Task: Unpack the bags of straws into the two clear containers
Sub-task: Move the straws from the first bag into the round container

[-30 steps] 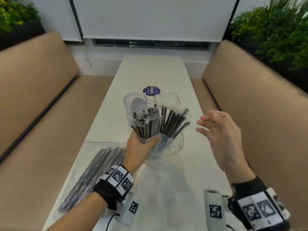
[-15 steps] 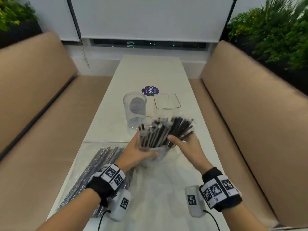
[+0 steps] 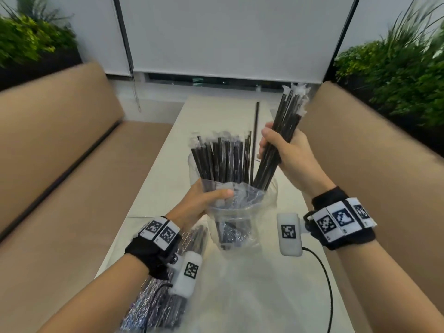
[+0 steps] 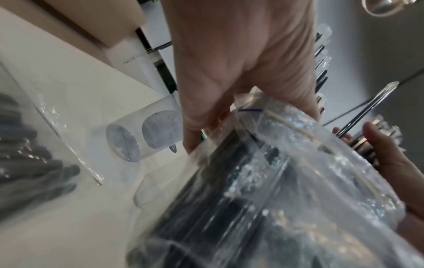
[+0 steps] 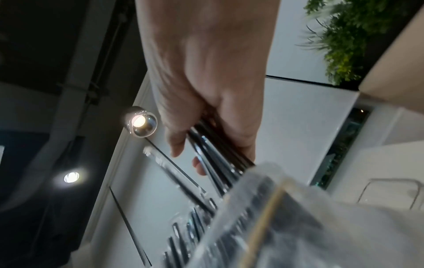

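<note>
My left hand [image 3: 204, 200] grips the open clear plastic bag [image 3: 240, 219] of black wrapped straws [image 3: 221, 159], held upright above the table. My right hand [image 3: 281, 150] grips a bundle of straws [image 3: 288, 121], half drawn up out of the bag and tilted to the right. One single straw [image 3: 255, 131] sticks up higher than the rest. In the left wrist view the round clear container [image 4: 142, 134] stands on the table beyond my fingers [image 4: 195, 130]. The right wrist view shows my fingers [image 5: 176, 141] curled round the bundle [image 5: 213, 154] and a corner of the square clear container [image 5: 390, 192].
A second, sealed bag of straws [image 3: 163, 296] lies on the white table [image 3: 252, 296] at the near left, under my left forearm. Tan bench seats [image 3: 60, 164] run along both sides of the table. Plants [image 3: 396, 75] stand behind the benches.
My right hand has closed round a bundle of straws and pulled it up and to the right, partly out of the bag. The left hand has lifted the bag nearer to me.
</note>
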`<act>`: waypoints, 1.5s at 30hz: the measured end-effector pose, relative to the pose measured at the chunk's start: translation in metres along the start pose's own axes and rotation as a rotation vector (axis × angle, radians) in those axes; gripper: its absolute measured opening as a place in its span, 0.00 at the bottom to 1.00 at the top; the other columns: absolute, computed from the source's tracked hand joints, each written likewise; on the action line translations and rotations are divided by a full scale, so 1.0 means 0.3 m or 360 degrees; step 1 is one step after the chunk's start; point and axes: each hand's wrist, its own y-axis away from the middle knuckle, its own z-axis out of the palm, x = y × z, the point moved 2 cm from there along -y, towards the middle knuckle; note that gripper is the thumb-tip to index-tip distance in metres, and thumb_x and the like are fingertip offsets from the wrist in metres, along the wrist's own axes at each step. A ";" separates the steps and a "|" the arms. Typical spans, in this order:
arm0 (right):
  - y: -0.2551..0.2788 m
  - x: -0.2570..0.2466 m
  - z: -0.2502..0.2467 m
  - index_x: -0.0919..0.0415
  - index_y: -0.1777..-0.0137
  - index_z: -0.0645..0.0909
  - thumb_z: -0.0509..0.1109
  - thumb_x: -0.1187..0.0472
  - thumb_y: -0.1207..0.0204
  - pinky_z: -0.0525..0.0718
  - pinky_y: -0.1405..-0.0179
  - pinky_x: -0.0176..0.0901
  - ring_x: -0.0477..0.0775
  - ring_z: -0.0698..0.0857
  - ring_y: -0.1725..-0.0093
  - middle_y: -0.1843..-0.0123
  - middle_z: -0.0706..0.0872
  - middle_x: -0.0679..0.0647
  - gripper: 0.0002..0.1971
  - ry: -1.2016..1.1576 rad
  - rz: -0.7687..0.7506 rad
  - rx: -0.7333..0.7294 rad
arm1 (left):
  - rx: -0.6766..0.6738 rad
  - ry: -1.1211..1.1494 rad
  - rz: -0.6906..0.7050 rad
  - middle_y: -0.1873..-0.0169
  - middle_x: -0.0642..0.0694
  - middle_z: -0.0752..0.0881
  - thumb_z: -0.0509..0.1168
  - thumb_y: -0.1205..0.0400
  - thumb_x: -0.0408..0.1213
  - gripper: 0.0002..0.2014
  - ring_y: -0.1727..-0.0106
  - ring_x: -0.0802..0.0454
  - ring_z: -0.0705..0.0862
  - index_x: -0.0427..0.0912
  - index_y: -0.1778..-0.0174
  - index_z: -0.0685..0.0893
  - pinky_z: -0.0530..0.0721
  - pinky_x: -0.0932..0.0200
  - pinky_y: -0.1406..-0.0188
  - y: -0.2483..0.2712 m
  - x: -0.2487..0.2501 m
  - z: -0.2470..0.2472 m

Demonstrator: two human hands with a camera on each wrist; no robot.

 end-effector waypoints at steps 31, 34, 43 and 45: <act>-0.419 0.006 0.347 0.61 0.47 0.74 0.65 0.63 0.16 0.84 0.69 0.39 0.50 0.82 0.72 0.68 0.82 0.54 0.03 -0.0179 -0.0308 0.0714 | 0.0441 -0.0148 -0.0003 0.41 0.37 0.89 0.86 0.45 0.58 0.47 0.43 0.38 0.90 0.36 0.34 0.81 0.85 0.37 0.38 0.150 -0.057 -0.579; -0.432 0.228 0.433 0.59 0.49 0.75 0.67 0.62 0.19 0.89 0.60 0.52 0.53 0.85 0.66 0.65 0.84 0.53 0.04 0.0098 -0.0140 0.0720 | 0.0428 -0.0182 0.0036 0.47 0.36 0.92 0.86 0.51 0.59 0.48 0.47 0.36 0.91 0.32 0.40 0.84 0.88 0.44 0.46 0.171 -0.038 -0.614; -0.443 0.478 0.441 0.67 0.42 0.77 0.75 0.69 0.28 0.78 0.67 0.29 0.57 0.82 0.54 0.54 0.82 0.55 0.16 0.0479 0.0318 0.0607 | 0.0384 -0.0083 0.0099 0.50 0.39 0.93 0.86 0.53 0.57 0.47 0.52 0.44 0.93 0.34 0.41 0.85 0.89 0.64 0.62 0.185 -0.039 -0.676; -0.456 0.479 0.427 0.65 0.44 0.74 0.77 0.69 0.29 0.77 0.71 0.25 0.56 0.80 0.56 0.57 0.80 0.52 0.17 0.0494 0.0345 0.0587 | 0.0375 -0.0076 0.0075 0.48 0.38 0.93 0.86 0.50 0.55 0.46 0.49 0.43 0.92 0.33 0.39 0.84 0.90 0.62 0.58 0.171 -0.050 -0.681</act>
